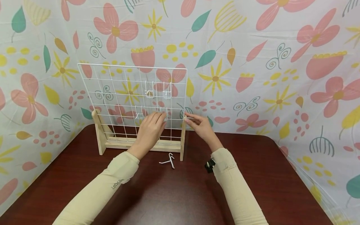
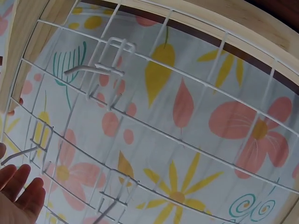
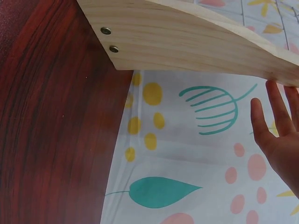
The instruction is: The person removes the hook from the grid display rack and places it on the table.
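Observation:
A white wire grid panel [image 1: 132, 103] stands in a pale wooden stand [image 1: 99, 131] on the dark red table. Several white wire hooks hang on it. My left hand [image 1: 152, 128] is at the lower right hook [image 2: 39, 140], largely covering it in the head view. In the left wrist view the hook's prong tip lies in the gap between thumb and fingers [image 2: 16, 184]. My right hand [image 1: 201, 125] touches the top of the stand's right upright [image 3: 187, 42] with its fingertips, fingers fairly straight. One loose white hook [image 1: 171, 161] lies on the table before the stand.
Two more hooks hang higher on the grid, including an upper left hook [image 1: 149, 90]. A lower left hook [image 2: 107, 70] is beside the left hand's hook. The table [image 1: 253, 181] reaches back to a flower-patterned cloth [image 1: 253, 78]. A small black object [image 1: 209, 165] shows at the right cuff.

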The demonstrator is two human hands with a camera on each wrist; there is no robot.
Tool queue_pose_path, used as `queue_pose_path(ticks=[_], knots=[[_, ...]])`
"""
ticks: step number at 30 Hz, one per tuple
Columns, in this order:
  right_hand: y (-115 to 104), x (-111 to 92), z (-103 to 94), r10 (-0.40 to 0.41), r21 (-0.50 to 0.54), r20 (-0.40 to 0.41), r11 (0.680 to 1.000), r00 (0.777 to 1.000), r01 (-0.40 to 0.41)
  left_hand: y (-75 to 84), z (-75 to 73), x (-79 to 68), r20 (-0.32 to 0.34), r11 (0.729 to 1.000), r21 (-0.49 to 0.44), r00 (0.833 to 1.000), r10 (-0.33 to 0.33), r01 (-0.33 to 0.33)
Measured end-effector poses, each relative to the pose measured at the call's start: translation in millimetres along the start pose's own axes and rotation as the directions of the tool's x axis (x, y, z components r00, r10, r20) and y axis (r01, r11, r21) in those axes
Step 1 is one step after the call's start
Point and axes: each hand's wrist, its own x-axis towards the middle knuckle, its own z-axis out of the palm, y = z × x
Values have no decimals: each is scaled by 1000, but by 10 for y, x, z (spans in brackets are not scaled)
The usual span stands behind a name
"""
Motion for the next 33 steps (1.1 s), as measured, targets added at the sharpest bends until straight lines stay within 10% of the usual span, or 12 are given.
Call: queue_pose_path(ticks=[12,33], knots=[[311,121,-8,-11,-2,-19,1000,1000,11,33,52,48,-9,996,30,997,-81,81],[76,29,0,4,-23,-2,1000,1000,-4,38,74,64,-6,992,65,994,-109,109]])
